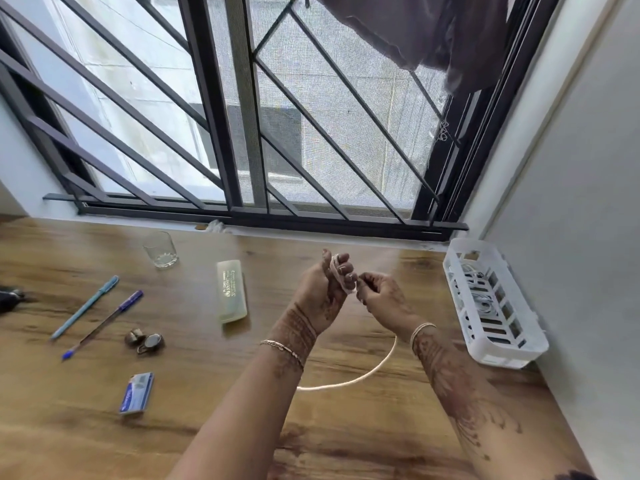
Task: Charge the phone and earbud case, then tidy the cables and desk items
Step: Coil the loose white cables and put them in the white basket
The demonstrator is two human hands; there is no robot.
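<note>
A white cable (360,375) is partly wound in loops round the fingers of my left hand (325,289), held up above the middle of the wooden desk (346,438). My right hand (381,296) pinches the cable just beside those loops. The loose end curves down in an arc between my forearms to the desk top. A white plastic basket (491,351) at the right edge, against the wall, holds other coiled white cables (479,289). No phone or earbud case is plainly visible.
On the left of the desk lie a pale translucent case (231,296), an empty glass (160,249), two pens (85,306) (104,323), two small metal bells (145,339), a blue-and-white card packet (136,393) and a dark object (8,299) at the left edge. A barred window runs behind.
</note>
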